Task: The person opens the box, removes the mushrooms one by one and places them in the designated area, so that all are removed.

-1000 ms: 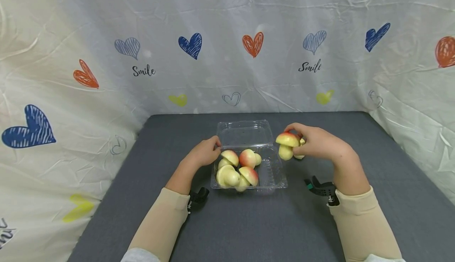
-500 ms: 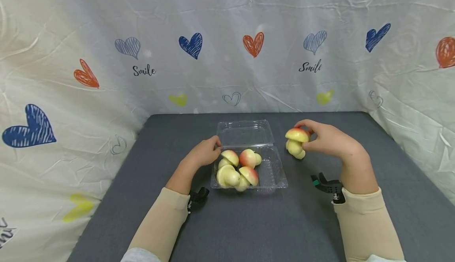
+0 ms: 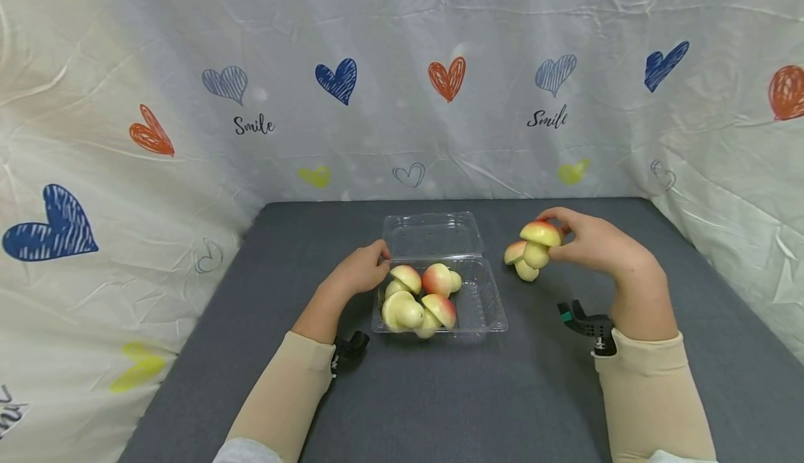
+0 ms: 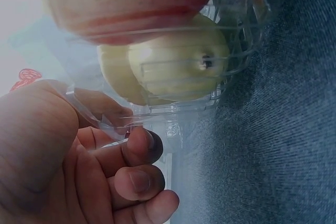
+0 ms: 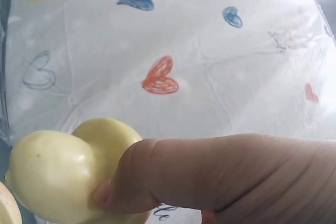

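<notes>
In the head view my right hand grips a toy mushroom with a red-and-yellow cap and pale stem. It is held upright over the right part of the table. Its smooth pale stem shows beside my thumb in the right wrist view. Just behind and left of it is a second toy mushroom, partly covered. My left hand pinches the left rim of a clear plastic clamshell box, whose lid is folded back. Several similar mushrooms lie in the box, mostly on its left side.
A dark grey cloth covers the table. White curtains printed with hearts hang behind it and along both sides. Black wrist mounts stick out inward from both forearms.
My right hand has moved right and slightly away with its mushroom, uncovering more of the second mushroom near it. The left hand and the box stay where they were.
</notes>
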Demonstrator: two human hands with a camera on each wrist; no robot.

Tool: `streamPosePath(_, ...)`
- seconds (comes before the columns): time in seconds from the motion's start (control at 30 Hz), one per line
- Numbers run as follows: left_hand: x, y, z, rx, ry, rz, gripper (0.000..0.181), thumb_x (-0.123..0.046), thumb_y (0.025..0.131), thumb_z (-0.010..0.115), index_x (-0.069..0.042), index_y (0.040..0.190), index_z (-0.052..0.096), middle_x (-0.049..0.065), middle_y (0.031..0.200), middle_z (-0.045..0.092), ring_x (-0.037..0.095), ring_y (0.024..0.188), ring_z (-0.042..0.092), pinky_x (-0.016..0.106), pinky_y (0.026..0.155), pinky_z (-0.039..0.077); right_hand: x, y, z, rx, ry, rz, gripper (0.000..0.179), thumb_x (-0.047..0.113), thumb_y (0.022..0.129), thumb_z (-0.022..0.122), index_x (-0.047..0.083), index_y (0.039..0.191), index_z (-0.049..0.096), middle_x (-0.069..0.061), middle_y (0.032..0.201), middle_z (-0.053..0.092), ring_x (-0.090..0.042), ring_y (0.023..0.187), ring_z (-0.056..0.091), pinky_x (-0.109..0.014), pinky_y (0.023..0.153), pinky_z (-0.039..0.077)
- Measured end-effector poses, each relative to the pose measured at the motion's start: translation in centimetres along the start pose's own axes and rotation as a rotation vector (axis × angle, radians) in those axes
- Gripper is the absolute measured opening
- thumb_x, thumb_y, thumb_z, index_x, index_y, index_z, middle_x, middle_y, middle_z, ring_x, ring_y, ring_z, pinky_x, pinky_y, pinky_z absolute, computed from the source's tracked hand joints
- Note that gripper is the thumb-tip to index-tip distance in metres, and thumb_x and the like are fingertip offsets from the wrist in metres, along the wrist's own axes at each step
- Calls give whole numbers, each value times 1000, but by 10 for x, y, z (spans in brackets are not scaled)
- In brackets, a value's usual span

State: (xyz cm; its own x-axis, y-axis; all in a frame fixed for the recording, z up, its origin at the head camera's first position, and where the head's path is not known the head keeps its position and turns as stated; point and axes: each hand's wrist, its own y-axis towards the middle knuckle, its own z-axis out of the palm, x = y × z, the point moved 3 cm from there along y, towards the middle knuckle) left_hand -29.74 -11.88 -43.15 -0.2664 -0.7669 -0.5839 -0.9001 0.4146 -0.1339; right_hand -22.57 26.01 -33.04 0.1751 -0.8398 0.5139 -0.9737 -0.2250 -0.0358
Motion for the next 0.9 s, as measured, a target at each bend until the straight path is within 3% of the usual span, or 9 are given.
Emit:
streamPosePath(0.57,1,2,1,-3,4,-4,25,-19,109,46,-6,129,54,9,102,63,24,75,58,41,67,46,-30,0,-9,5,-1,68,55,16,92,67,10,144,51,-19,118,61,-34,102,57,-48,81,44)
streamPosePath(0.9,0,1,0,-9,15,3,22,-19,109,46,-7,126,54,8,96,62,23,71,56,40,66,45,-47,6,-8,19,4,106,60,13,90,65,0,145,45,-23,115,60,-35,96,56,-46,76,45)
